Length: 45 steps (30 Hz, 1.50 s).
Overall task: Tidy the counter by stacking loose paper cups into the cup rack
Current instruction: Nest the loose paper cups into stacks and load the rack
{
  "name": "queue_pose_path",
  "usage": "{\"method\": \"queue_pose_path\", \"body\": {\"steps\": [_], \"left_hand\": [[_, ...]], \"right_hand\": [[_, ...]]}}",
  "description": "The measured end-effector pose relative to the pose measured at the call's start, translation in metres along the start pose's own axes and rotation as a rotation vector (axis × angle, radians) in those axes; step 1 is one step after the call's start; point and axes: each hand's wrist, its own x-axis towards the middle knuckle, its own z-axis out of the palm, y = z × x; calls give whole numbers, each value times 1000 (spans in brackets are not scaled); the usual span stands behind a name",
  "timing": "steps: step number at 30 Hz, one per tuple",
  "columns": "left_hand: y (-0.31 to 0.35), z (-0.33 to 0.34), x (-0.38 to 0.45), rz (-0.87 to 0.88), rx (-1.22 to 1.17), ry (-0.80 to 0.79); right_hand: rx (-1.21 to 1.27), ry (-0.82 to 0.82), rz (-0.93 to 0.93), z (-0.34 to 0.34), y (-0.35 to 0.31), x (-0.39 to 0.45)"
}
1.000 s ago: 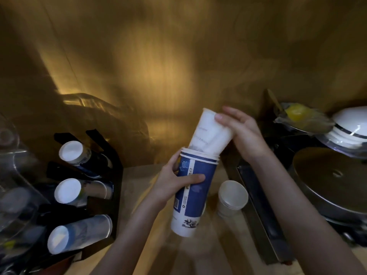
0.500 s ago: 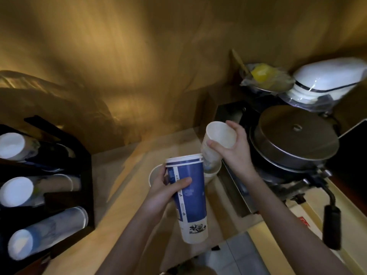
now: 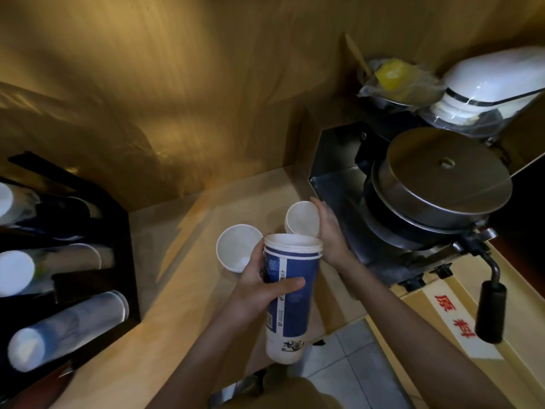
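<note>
Here, each thing sits where the next reach wants it.
Left hand [image 3: 259, 286]: wrapped around the blue-and-white cup stack [image 3: 290, 293], thumb across the front; mouth kept upward, probably so further cups can drop in.
Right hand [image 3: 330, 231]: fingers curled round the side of a small white cup [image 3: 302, 221] at 1 o'clock of the stack; whether the cup has left the desk [image 3: 165, 314] I cannot tell.
Second loose cup [image 3: 239, 250]: upright on the desk at 10 o'clock of the stack, just behind the left fingers, not yet gathered.
Cup rack [image 3: 118, 261]: black, at 9 o'clock, well apart; three rows of cups lie in it on their sides, bases toward the camera.
Judgement: collecting loose cups comes first, racking afterwards.
Round metal press [image 3: 442, 178]: close by at 3 o'clock of the right hand.
</note>
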Motion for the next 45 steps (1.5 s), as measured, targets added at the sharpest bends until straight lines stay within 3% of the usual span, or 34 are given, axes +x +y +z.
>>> {"method": "queue_pose_path", "body": {"steps": [2, 5, 9, 13, 25, 29, 33, 39, 45], "left_hand": [[-1, 0, 1, -3, -15, -1], [-2, -1, 4, -6, -37, -15], [-1, -2, 8, 6, -45, -29], [1, 1, 13, 78, 42, -15], [16, -4, 17, 90, -28, -87], [14, -10, 11, 14, -68, -168], [6, -14, 2, -63, -121, -107], [0, -21, 0, -108, -226, -1], [4, -23, -4, -99, -232, 7]], "right_hand": [[21, -56, 37, -5, -2, 2], [244, -73, 142, -19, -21, -3], [518, -83, 110, -44, -54, -33], [430, -303, 58, -56, -71, -55], [625, -281, 155, -60, -76, -50], [674, -192, 138, -74, -75, -40], [772, -3, 66, -103, -81, -23], [500, 275, -96, -108, -84, -26], [281, 242, -17, -66, -59, -22]]}}
